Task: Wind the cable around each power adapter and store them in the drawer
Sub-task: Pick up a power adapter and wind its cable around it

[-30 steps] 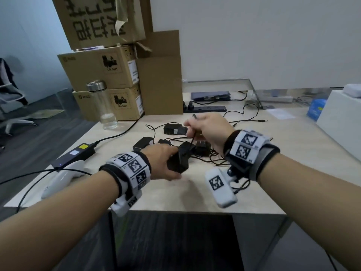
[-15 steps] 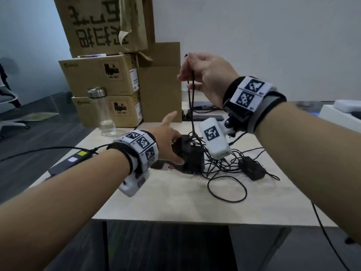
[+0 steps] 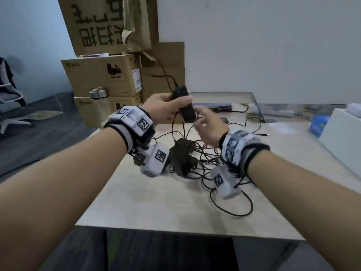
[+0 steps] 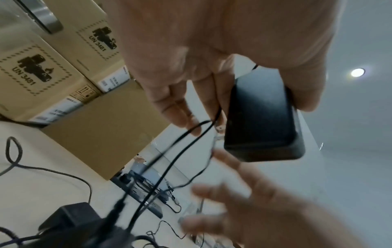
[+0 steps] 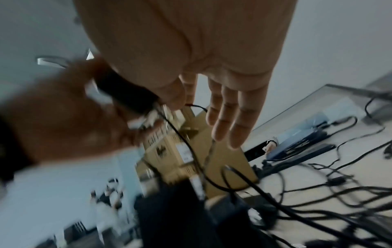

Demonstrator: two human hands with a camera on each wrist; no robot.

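Observation:
My left hand [image 3: 168, 108] grips a black power adapter [image 3: 185, 106] and holds it up above the table. Its thin black cable [image 3: 173, 124] hangs down into a tangle of other adapters and cables [image 3: 181, 157] on the table. In the left wrist view the thumb and fingers wrap the adapter [image 4: 263, 120], with the cable [image 4: 182, 144] running past the fingertips. My right hand [image 3: 205, 126] is blurred, just right of and below the adapter, its fingers [image 5: 229, 117] straight and spread, holding nothing.
Stacked cardboard boxes [image 3: 103, 75] and a steel-capped bottle [image 3: 99, 93] stand at the table's back left. A white box [image 3: 343, 137] and a blue object [image 3: 317, 124] sit at the right. A cable loop [image 3: 232, 204] lies toward the table's front edge [image 3: 175, 231].
The left hand lifted the adapter off the table. The right hand let go of the cable it held high and dropped beside the adapter, fingers now spread.

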